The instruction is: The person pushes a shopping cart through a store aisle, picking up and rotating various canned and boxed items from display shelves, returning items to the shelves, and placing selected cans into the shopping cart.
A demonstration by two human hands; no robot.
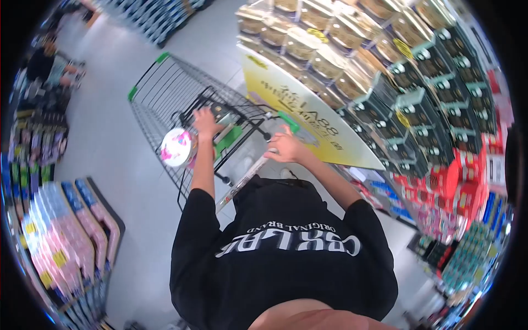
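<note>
A wire shopping cart with green corner caps stands in front of me. My right hand is closed around the right part of its handle bar, with the thumb side near a green end piece. My left hand reaches over the cart with its fingers spread. Just left of that wrist is a round tub with a white and pink lid, in the cart. Dark items lie around my left fingertips; I cannot make out what they are or whether I touch them.
Close on the right rises a display of stacked boxes, with a yellow sign board along its front. Pink and blue stacked goods stand at the left. A person is farther off at upper left. Grey floor runs along the cart's left side.
</note>
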